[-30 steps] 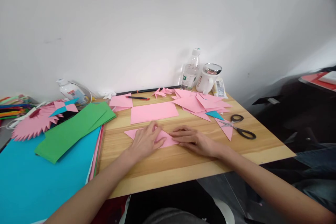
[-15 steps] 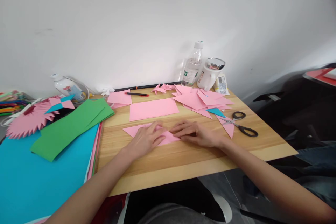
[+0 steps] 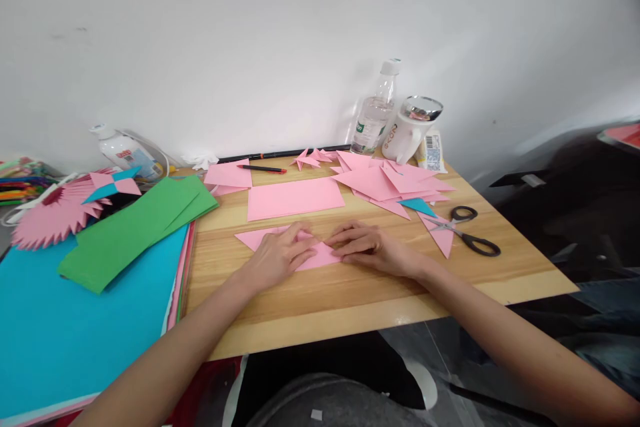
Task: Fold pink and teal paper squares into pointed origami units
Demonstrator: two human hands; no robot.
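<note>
A folded sheet of pink paper (image 3: 323, 256) lies on the table in front of me, with a pointed corner at its left end. My left hand (image 3: 274, 256) rests over its middle, with bent fingers and thumb gripping and pressing the fold. At the paper's right end my right hand (image 3: 379, 250) is closed, its fingertips pinching the edge. Both hands hide parts of the folds. Just beyond them is a flat pink paper rectangle (image 3: 295, 200). Scissors (image 3: 473, 232) with black handles lie to the right, blades over a pink paper triangle (image 3: 441, 240).
Folded pink pieces (image 3: 385, 180) are piled at the back right, before a water bottle (image 3: 375, 113) and a white mug (image 3: 407, 137). A pen (image 3: 263, 169) lies on pink paper. Green strips (image 3: 130, 233) and blue sheets (image 3: 85, 340) cover the left side.
The camera view has shifted slightly. Both hands stay on the pink paper in nearly the same place, with only slight finger movement at the fold.
</note>
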